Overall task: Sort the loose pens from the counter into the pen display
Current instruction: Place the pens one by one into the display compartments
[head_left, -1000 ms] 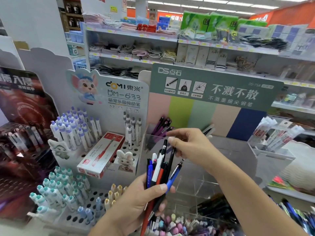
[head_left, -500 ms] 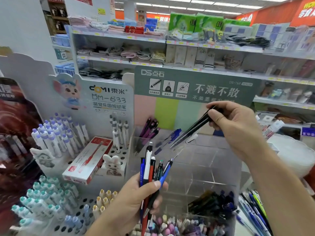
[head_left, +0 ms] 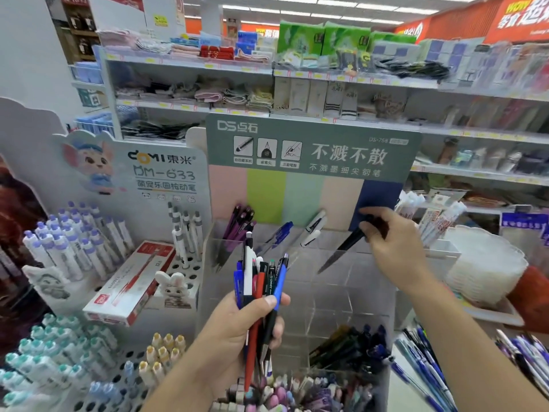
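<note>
Back-right compartment of the clear pen display (head_left: 297, 295) is open from above where my right hand (head_left: 395, 248) lowers a black pen (head_left: 341, 251), middle cells look empty, but the backboard (head_left: 312, 173) blocks behind and my left hand's (head_left: 237, 331) pen bundle (head_left: 261, 281) crowds the front.

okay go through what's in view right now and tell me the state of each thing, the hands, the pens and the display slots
Left hand: grips a mixed pen bundle, upright.
Right hand: pinches a black pen, tilted, tip down in the far right slot.
Clear pen display: back slots partly filled.
Purple pens: leaning in the back left slot.
Blue pens: leaning in the next slot.
White pens: leaning in the slot beside them.
Red pen box: closed, lying on the neighbouring stand.
</note>
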